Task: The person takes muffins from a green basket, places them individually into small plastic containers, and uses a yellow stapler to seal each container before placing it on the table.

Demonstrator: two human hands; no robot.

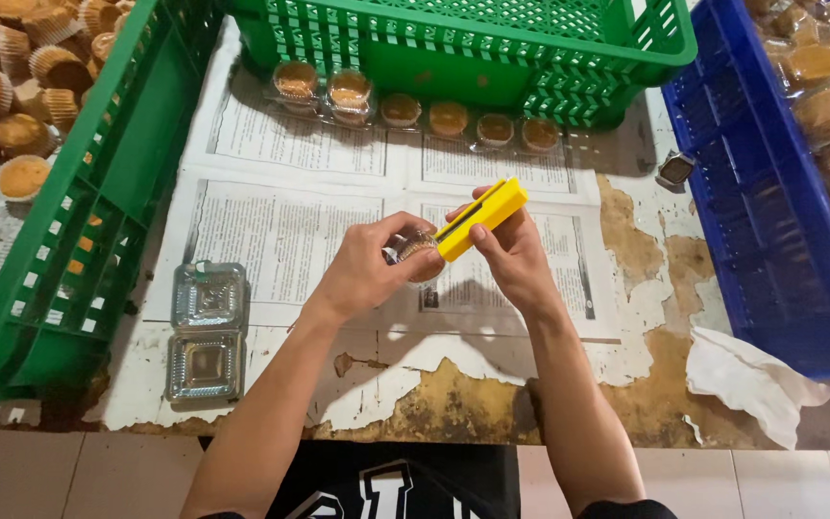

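The left hand (369, 269) grips a clear packed cupcake container (418, 252) at table centre; the right hand (506, 252) clamps a yellow stapler (481, 219) over its edge. Misalignment could crush the lid or pinch nearby fingers.

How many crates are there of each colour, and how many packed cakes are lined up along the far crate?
Green crates: 2, one left, one far
Blue crates: 1
Packed cakes in the row: 6
Total: 9
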